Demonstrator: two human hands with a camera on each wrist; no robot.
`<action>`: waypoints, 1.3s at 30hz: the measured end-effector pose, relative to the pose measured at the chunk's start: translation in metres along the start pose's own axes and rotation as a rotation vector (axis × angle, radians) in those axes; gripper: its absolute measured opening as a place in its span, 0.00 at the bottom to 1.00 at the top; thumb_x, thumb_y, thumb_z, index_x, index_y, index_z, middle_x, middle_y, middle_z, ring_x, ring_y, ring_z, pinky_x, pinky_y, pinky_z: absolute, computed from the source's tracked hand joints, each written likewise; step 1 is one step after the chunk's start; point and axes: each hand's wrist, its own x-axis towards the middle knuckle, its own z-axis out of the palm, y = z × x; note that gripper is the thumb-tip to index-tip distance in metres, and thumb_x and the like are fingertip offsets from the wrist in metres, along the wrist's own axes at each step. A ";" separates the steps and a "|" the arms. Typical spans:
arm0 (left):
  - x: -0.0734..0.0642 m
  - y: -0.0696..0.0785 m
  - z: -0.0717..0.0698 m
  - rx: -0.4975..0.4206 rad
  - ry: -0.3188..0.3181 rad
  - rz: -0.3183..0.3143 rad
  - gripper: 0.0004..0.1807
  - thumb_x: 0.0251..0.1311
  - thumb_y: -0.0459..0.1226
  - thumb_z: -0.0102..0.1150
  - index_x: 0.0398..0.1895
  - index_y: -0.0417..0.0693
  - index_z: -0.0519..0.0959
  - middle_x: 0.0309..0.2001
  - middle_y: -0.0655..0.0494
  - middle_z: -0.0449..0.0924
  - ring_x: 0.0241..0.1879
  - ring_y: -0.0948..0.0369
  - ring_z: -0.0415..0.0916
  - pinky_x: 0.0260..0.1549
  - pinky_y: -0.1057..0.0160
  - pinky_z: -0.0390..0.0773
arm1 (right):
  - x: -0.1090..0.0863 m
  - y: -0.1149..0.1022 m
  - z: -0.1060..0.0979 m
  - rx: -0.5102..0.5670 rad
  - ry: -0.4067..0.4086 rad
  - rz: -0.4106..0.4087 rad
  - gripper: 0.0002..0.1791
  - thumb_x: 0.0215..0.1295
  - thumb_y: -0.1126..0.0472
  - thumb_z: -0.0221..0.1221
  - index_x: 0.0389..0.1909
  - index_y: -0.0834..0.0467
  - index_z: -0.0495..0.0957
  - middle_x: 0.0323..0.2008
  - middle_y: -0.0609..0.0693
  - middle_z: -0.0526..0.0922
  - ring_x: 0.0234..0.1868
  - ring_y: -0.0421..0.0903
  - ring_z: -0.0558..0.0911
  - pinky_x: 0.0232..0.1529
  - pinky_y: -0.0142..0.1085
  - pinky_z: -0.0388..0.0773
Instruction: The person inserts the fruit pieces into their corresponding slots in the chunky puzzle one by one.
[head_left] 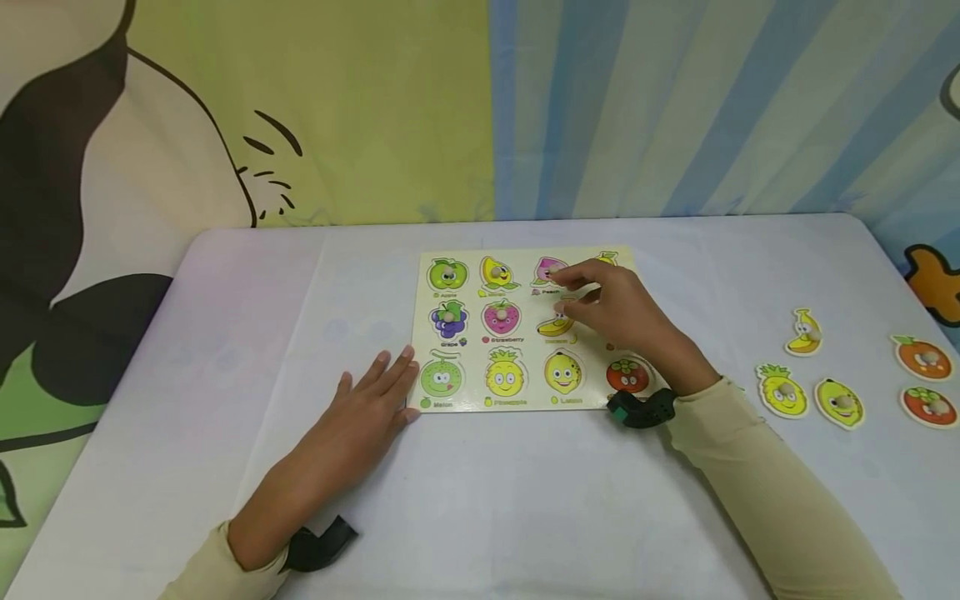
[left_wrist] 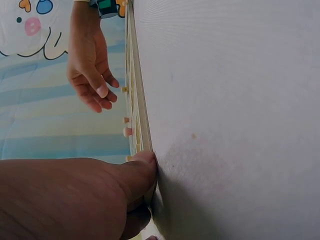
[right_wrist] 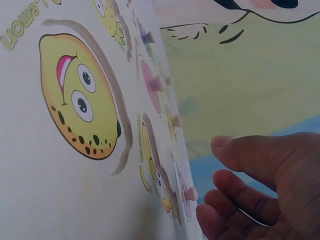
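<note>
A fruit puzzle board (head_left: 468, 407) lies on the table, with knobbed pieces in its upper rows, among them a grape piece (head_left: 448, 321), a strawberry piece (head_left: 501, 318) and a peach piece (head_left: 546, 270). My right hand (head_left: 626, 308) hovers over the board's right part, thumb and fingers apart and holding nothing. Its fingertips are close to the peach knob (right_wrist: 191, 194). The banana recess (right_wrist: 157, 175) and lemon recess (right_wrist: 80, 95) show printed pictures without knobs. At the board's left edge, my left hand (head_left: 367, 412) rests with fingers extended; the thumb (left_wrist: 142, 167) is at the near corner.
Loose knobbed pieces lie to the right of the board: a banana piece (head_left: 804, 333), a pineapple piece (head_left: 782, 392), a lemon piece (head_left: 840, 404), an orange piece (head_left: 922, 358) and a tomato piece (head_left: 930, 407). A patterned cloth (head_left: 375, 108) hangs behind the white table (head_left: 480, 508).
</note>
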 end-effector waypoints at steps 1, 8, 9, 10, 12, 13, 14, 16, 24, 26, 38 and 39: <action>0.000 0.000 0.000 -0.001 0.000 -0.001 0.34 0.65 0.40 0.61 0.72 0.40 0.62 0.74 0.48 0.53 0.73 0.45 0.45 0.60 0.29 0.52 | 0.000 0.000 -0.001 -0.005 0.006 0.003 0.20 0.62 0.67 0.65 0.55 0.59 0.79 0.51 0.54 0.79 0.51 0.51 0.78 0.50 0.44 0.78; 0.000 0.001 0.000 -0.002 -0.003 -0.005 0.35 0.65 0.40 0.61 0.72 0.40 0.62 0.75 0.49 0.53 0.74 0.46 0.45 0.60 0.29 0.51 | 0.000 0.001 -0.007 -0.024 0.024 0.016 0.19 0.62 0.66 0.65 0.55 0.60 0.79 0.52 0.54 0.79 0.52 0.52 0.76 0.51 0.45 0.77; 0.001 0.001 0.000 -0.002 -0.006 -0.007 0.35 0.65 0.40 0.61 0.72 0.40 0.62 0.75 0.49 0.52 0.74 0.46 0.45 0.60 0.29 0.51 | 0.000 0.002 -0.008 -0.028 0.022 0.023 0.19 0.62 0.66 0.65 0.55 0.60 0.79 0.52 0.54 0.79 0.53 0.52 0.76 0.51 0.46 0.77; 0.001 0.001 0.000 -0.003 -0.009 -0.010 0.35 0.65 0.40 0.61 0.72 0.40 0.62 0.75 0.49 0.52 0.74 0.46 0.45 0.60 0.29 0.51 | 0.000 0.003 -0.009 -0.033 0.020 0.030 0.19 0.62 0.65 0.64 0.55 0.60 0.79 0.52 0.54 0.78 0.53 0.52 0.76 0.51 0.46 0.77; 0.002 0.002 0.000 -0.002 -0.016 -0.012 0.35 0.66 0.41 0.61 0.73 0.41 0.61 0.75 0.50 0.51 0.74 0.46 0.44 0.61 0.29 0.50 | -0.002 0.007 -0.011 -0.040 0.022 0.046 0.19 0.62 0.65 0.64 0.55 0.60 0.79 0.52 0.54 0.79 0.52 0.52 0.77 0.51 0.46 0.77; 0.002 0.002 0.000 -0.001 -0.018 -0.013 0.35 0.66 0.41 0.60 0.73 0.41 0.61 0.75 0.50 0.51 0.74 0.46 0.44 0.61 0.30 0.50 | -0.004 0.010 -0.013 -0.045 0.022 0.055 0.19 0.63 0.65 0.63 0.55 0.60 0.79 0.51 0.54 0.79 0.51 0.52 0.77 0.51 0.46 0.77; 0.003 0.002 0.000 0.001 -0.020 -0.012 0.35 0.66 0.41 0.60 0.73 0.41 0.61 0.75 0.50 0.51 0.74 0.46 0.43 0.61 0.30 0.50 | -0.006 0.012 -0.015 -0.049 0.023 0.066 0.19 0.63 0.65 0.63 0.55 0.60 0.79 0.51 0.55 0.79 0.51 0.52 0.77 0.51 0.47 0.77; 0.004 0.002 0.000 0.005 -0.023 -0.011 0.35 0.66 0.41 0.60 0.73 0.42 0.60 0.75 0.50 0.50 0.74 0.47 0.43 0.61 0.30 0.50 | -0.010 0.017 -0.019 -0.059 0.023 0.076 0.19 0.63 0.65 0.63 0.55 0.61 0.78 0.52 0.56 0.79 0.51 0.54 0.78 0.51 0.47 0.77; 0.004 0.002 0.000 0.012 -0.026 -0.008 0.35 0.66 0.42 0.60 0.73 0.41 0.61 0.75 0.50 0.51 0.74 0.46 0.44 0.61 0.30 0.51 | -0.026 0.030 -0.037 -0.090 0.039 0.111 0.21 0.64 0.64 0.63 0.58 0.62 0.76 0.53 0.59 0.78 0.48 0.58 0.80 0.47 0.49 0.78; 0.003 0.001 0.000 0.012 -0.027 -0.007 0.35 0.66 0.42 0.60 0.73 0.41 0.61 0.75 0.50 0.51 0.74 0.46 0.44 0.61 0.30 0.51 | -0.029 0.032 -0.041 -0.097 0.049 0.110 0.21 0.65 0.63 0.63 0.58 0.63 0.76 0.54 0.60 0.77 0.49 0.59 0.78 0.49 0.50 0.77; 0.001 0.002 -0.002 0.023 -0.029 -0.022 0.35 0.66 0.41 0.60 0.73 0.41 0.61 0.75 0.49 0.51 0.74 0.46 0.44 0.60 0.30 0.51 | -0.044 0.042 -0.053 -0.158 0.097 0.105 0.20 0.65 0.64 0.63 0.57 0.64 0.76 0.52 0.61 0.78 0.51 0.58 0.77 0.50 0.52 0.76; 0.001 0.002 -0.002 0.023 -0.027 -0.021 0.35 0.66 0.40 0.61 0.73 0.41 0.61 0.75 0.49 0.51 0.74 0.46 0.44 0.60 0.29 0.51 | -0.045 0.043 -0.054 -0.164 0.100 0.116 0.20 0.65 0.64 0.63 0.57 0.63 0.76 0.52 0.61 0.78 0.51 0.58 0.77 0.50 0.53 0.76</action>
